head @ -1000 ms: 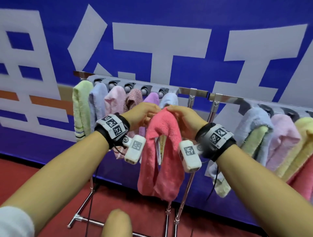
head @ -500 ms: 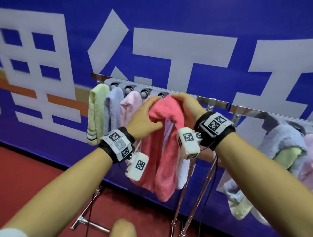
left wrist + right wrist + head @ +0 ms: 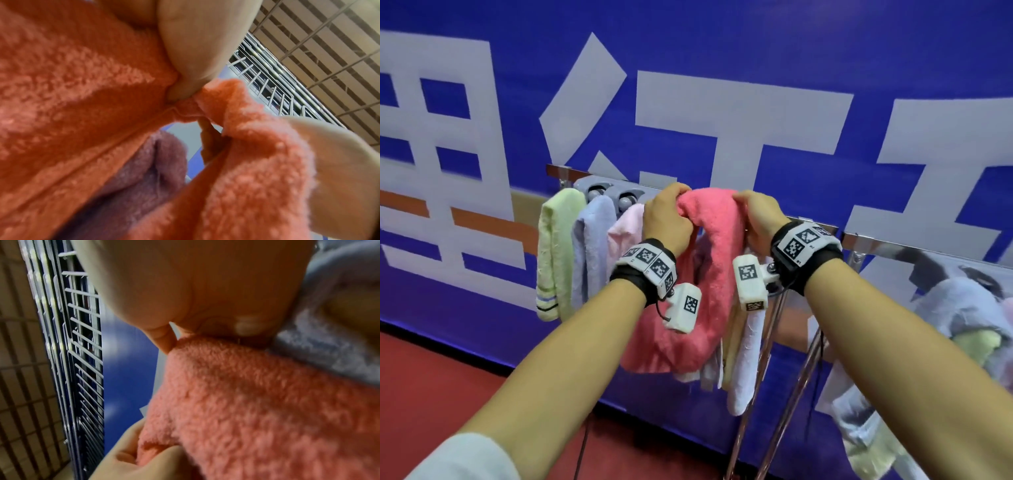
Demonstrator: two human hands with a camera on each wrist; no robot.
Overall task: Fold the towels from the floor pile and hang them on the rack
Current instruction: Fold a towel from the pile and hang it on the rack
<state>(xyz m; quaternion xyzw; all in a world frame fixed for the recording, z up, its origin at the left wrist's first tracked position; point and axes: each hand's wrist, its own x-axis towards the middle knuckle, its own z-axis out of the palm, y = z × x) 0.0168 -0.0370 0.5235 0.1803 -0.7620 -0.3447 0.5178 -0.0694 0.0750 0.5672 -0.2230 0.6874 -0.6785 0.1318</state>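
Item: left hand [image 3: 666, 219] and right hand [image 3: 756, 216], fingers curled gripping the folded pink towel [image 3: 709, 274] draped at the rack [image 3: 893, 245] rail beside the lavender towel [image 3: 592, 253]; risk: bunched fold slipping off, dislodging neighbours.

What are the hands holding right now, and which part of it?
Both hands grip the coral-pink terry towel at its folded top, left hand on its left side, right hand on its right.

Both forearms reach forward at chest height, wrists banded with marker cuffs. The left hand [image 3: 666, 219] and right hand [image 3: 758, 219] sit side by side, fingers curled in a closed grip around cloth.
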